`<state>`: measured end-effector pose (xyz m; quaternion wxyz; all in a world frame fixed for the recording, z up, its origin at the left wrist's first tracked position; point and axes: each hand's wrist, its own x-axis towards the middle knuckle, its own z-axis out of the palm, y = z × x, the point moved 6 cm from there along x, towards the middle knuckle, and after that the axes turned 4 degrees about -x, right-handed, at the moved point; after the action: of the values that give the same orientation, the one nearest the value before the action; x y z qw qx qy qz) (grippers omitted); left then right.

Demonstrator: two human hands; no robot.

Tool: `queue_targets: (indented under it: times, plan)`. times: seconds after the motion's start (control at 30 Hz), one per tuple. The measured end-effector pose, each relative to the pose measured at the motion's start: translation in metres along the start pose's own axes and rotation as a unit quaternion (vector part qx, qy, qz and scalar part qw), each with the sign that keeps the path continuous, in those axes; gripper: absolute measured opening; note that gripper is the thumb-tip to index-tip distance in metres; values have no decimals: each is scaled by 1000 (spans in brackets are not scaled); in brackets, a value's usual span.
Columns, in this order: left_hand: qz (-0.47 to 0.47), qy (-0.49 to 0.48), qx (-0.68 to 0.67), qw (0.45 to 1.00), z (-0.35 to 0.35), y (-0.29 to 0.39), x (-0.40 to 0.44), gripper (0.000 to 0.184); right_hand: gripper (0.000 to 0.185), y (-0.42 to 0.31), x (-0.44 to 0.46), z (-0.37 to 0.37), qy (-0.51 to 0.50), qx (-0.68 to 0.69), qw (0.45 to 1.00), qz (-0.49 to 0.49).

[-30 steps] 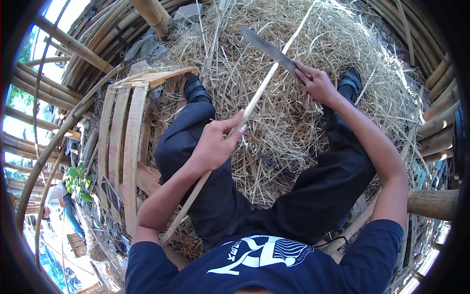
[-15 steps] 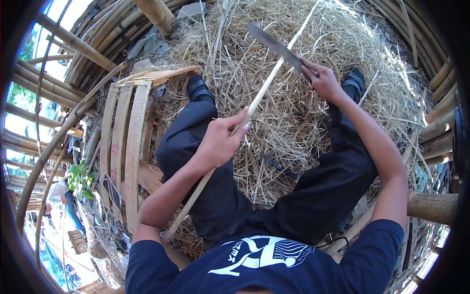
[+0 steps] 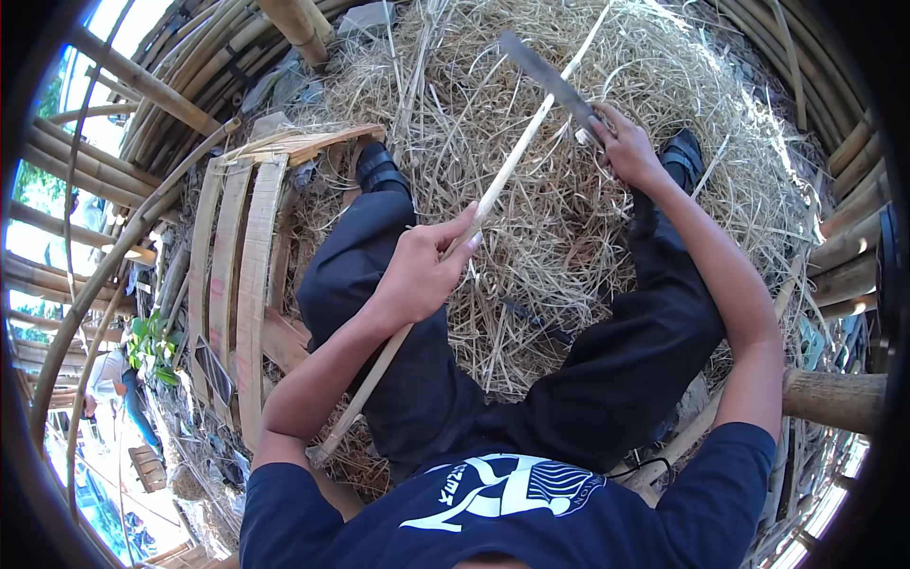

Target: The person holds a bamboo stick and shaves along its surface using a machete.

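Note:
A long, pale bamboo strip (image 3: 519, 149) runs diagonally from beside my left forearm up to the top of the view. My left hand (image 3: 427, 266) is closed around its middle, thumb and index finger pinching it. In my right hand (image 3: 626, 147) is a machete (image 3: 548, 76), gripped by its handle, which the fingers mostly hide. The dark blade points up and to the left and overlaps the strip's upper part. Whether the edge touches the strip I cannot tell.
Dry shavings (image 3: 531, 256) cover the ground between my legs. A wooden pallet-like frame (image 3: 254, 284) stands on the left. Bamboo poles (image 3: 152, 90) line both sides, and a thick pole end (image 3: 834, 401) juts in at right. Another person (image 3: 106, 375) is far off at left.
The machete and my right hand have shifted slightly; the blade tip is now lower and further right. My left hand still holds the strip in nearly the same place.

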<state>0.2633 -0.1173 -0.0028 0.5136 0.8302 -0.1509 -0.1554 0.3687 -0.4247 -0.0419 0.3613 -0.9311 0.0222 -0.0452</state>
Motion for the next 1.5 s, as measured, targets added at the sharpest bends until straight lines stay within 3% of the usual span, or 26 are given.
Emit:
queue_targets:
  times: [0.1,0.17,0.2,0.23,0.3,0.37,0.5,0.57,0.63,0.7,0.77,0.83,0.9,0.97,1.03,1.17,1.23,1.27,1.37,1.4,1.5]
  plan:
    - [-11,-1,2,1000,-5,5,0,44,47,-4,-6,-3,6,58,995,75]
    - [-30,-6,-17,999,-3,5,3,44,45,-16,-18,3,-82,65,992,71]
    - [-30,-5,-19,999,-4,5,1,44,42,-27,-19,10,-41,75,995,-51]
    - [-45,-10,-10,999,-5,3,-3,44,42,-21,-18,8,-43,74,995,-52]
    - [-66,-16,3,998,-6,-3,-5,44,42,-6,-19,13,-118,128,983,50]
    - [2,2,2,1000,-3,2,-1,43,43,-3,-10,8,-84,80,993,29]
    - [-34,-11,-17,999,-5,0,1,43,44,7,-4,5,2,93,990,102]
    - [-25,-6,-11,1000,-5,2,4,44,43,-17,-20,9,-112,96,986,74]
    - [-30,-4,-8,1000,-8,-3,0,44,43,-21,-23,14,-147,107,981,65]
    - [-39,-6,3,999,-9,-9,-3,44,42,-12,-15,19,-127,137,982,25]
    - [-6,0,-1,1000,-5,-5,1,43,42,-7,-9,15,-119,128,983,47]
    - [-25,-9,-22,999,-4,-5,1,43,43,17,3,11,-25,110,989,95]
    - [-43,-16,-35,998,-5,-6,3,42,43,10,-2,9,-24,117,988,94]
    - [-7,-2,-12,1000,-5,-4,7,42,42,-34,-29,12,-119,72,988,68]
    - [-25,0,-31,999,-6,-7,3,42,41,-38,-34,19,-140,103,984,49]
    - [-23,-7,-30,999,-5,-7,4,42,42,-23,-16,16,-128,106,985,35]
    - [-34,-11,-42,998,-4,-4,3,42,41,-7,-3,11,-34,69,997,26]
    - [-47,-13,-50,998,-5,-4,3,42,44,2,-2,17,-49,99,991,78]
    - [-31,-6,-33,999,-5,0,8,42,44,-19,-14,28,-59,77,995,15]
    - [-29,-5,-37,999,-6,0,9,42,43,-50,-30,25,-112,81,990,-1]
    - [-62,-6,-28,998,-11,-10,4,42,40,-53,-33,27,-167,103,979,47]
